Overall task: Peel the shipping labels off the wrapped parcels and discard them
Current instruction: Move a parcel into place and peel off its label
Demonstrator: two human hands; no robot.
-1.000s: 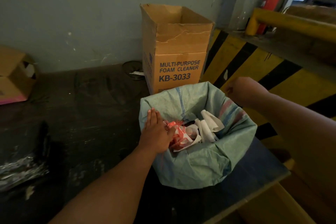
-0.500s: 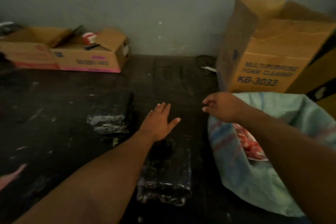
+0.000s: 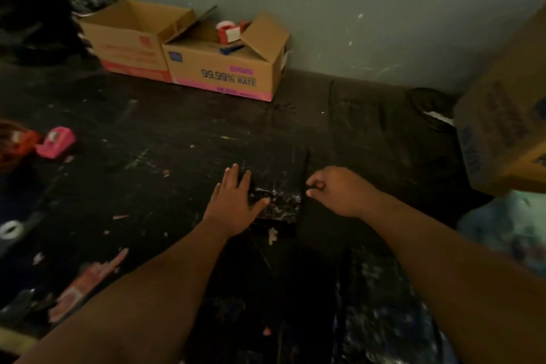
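A parcel wrapped in shiny black film lies on the dark table, in the middle of the view. My left hand rests flat on its left part, fingers spread. My right hand hovers at the parcel's right edge with fingers curled loosely and nothing visible in them. No label shows on the parcel. A second wrapped parcel lies nearer me at the lower right. The pale green sack with discarded labels sits at the right edge.
Two open cardboard boxes stand against the back wall, one with a red tape roll inside. A tall cardboard box is at the right. A pink tape dispenser lies at the left. Paper scraps dot the table.
My left hand left the sack and moved left onto the black parcel. My right hand followed to the parcel's right edge. The view swung left, away from the sack.
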